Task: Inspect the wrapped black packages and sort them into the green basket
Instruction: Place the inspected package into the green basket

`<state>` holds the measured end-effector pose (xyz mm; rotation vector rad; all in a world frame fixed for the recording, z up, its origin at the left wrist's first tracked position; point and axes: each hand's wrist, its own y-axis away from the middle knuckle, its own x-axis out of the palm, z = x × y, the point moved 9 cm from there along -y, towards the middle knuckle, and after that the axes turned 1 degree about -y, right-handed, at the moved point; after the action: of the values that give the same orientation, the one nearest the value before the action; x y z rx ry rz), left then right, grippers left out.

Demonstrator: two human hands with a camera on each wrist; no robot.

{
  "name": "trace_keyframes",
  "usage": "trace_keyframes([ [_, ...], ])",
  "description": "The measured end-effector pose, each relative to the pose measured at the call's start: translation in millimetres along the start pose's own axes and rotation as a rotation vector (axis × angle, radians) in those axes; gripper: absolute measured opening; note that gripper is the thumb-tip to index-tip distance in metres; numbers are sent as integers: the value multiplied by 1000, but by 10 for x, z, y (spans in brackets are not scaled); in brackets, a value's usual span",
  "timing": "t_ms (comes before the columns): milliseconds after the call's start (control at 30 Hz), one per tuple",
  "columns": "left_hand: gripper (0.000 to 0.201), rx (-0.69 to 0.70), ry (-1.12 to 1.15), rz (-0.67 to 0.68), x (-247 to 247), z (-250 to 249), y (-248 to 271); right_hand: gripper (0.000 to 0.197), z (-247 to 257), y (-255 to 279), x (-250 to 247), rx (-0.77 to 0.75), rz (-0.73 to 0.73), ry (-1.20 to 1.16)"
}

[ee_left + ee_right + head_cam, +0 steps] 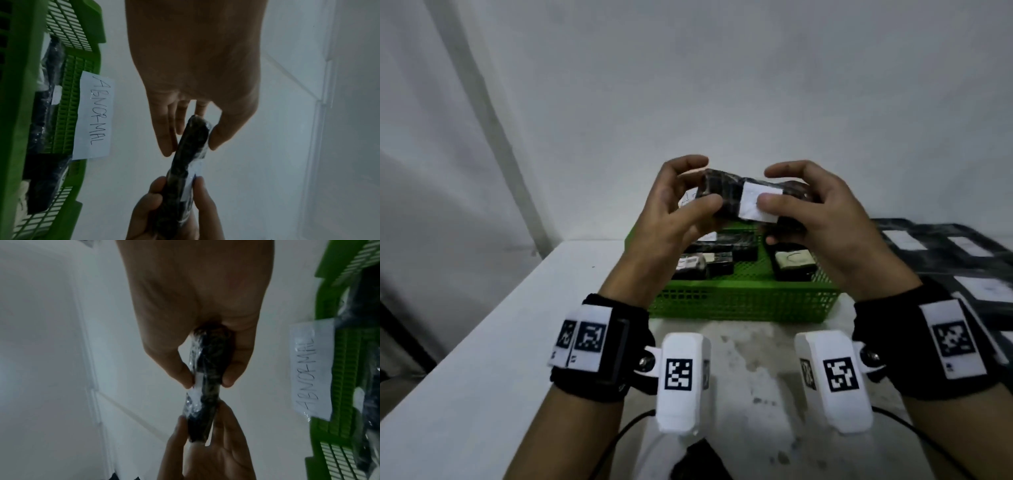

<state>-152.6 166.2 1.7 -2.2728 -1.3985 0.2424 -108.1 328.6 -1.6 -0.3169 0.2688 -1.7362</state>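
Note:
A wrapped black package (722, 188) with a white label (753, 205) is held in the air over the green basket (739, 305). My left hand (700, 183) pinches its left end between thumb and fingers. My right hand (770, 185) grips the right end, thumb on the label. In the left wrist view the package (185, 162) runs edge-on from my left hand (191, 146) down to the right one. The right wrist view shows the package (211, 353) pinched by my right hand (207, 381). Several wrapped packages (709, 263) lie in the basket.
A paper tag reading ABNORMAL (94, 116) hangs on the basket's far wall. A pile of black packages with white labels (962, 260) lies on the table (517, 325) to the right of the basket. The table's left edge runs diagonally; a wall stands close behind.

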Motion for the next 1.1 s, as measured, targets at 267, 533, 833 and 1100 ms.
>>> trace_keyframes([
  [267,20,14,-176,3,95,-26,10,29,263,83,-124,-206,-87,218],
  [533,23,146,-288,-25,128,-133,20,41,175,79,-109,-118,-32,198],
  [833,20,242,-233,-30,186,-252,50,12,327,122,-178,-252,-43,106],
  [1100,32,91,-233,39,144,-103,16,27,345,139,-128,-322,54,179],
])
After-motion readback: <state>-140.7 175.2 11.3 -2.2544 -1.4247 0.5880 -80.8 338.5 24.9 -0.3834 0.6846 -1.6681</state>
